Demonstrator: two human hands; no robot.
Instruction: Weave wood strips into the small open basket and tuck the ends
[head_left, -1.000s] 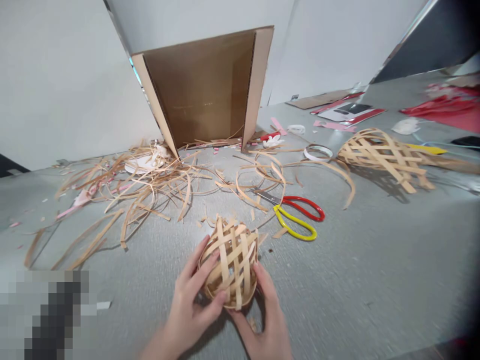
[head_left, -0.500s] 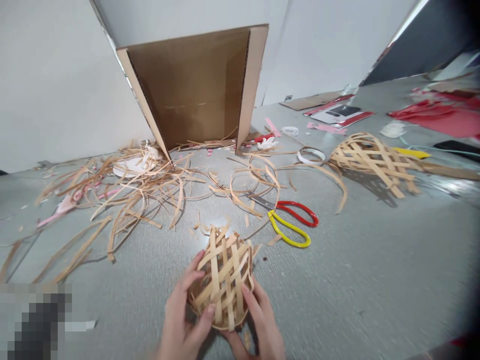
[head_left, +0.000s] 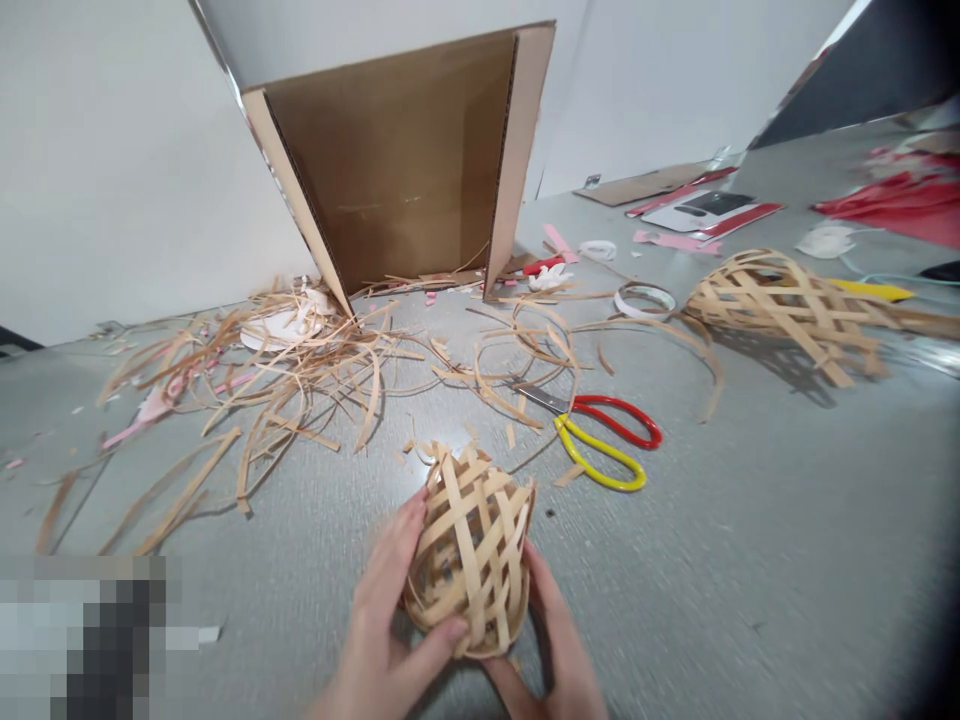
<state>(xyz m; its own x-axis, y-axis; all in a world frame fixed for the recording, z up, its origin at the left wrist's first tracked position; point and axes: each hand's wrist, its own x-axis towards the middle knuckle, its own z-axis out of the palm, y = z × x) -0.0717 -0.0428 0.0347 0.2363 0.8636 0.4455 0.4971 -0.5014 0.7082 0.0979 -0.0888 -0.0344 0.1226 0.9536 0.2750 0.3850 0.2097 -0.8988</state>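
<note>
A small woven basket [head_left: 472, 555] of pale flat strips lies between my hands, low in the middle of the head view. My left hand [head_left: 394, 620] holds its left side, with the thumb pressed on the lower rim and the fingers along the edge. On the other side, my right hand [head_left: 555, 625] grips the basket's right edge and underside; some fingertips are hidden behind it. Scissors [head_left: 592, 430] with one red and one yellow handle rest just beyond, up and to the right.
Loose strips [head_left: 300, 380] are strewn across the grey table. A cardboard box [head_left: 397, 170] stands open at the back. To the right lie a second woven piece [head_left: 780, 300], a tape roll [head_left: 643, 300], a red cloth [head_left: 900, 205] and a packet [head_left: 712, 212].
The basket has tilted and turned slightly in my hands. My right fingers have shifted from its front face to its side. The whole view has moved a little.
</note>
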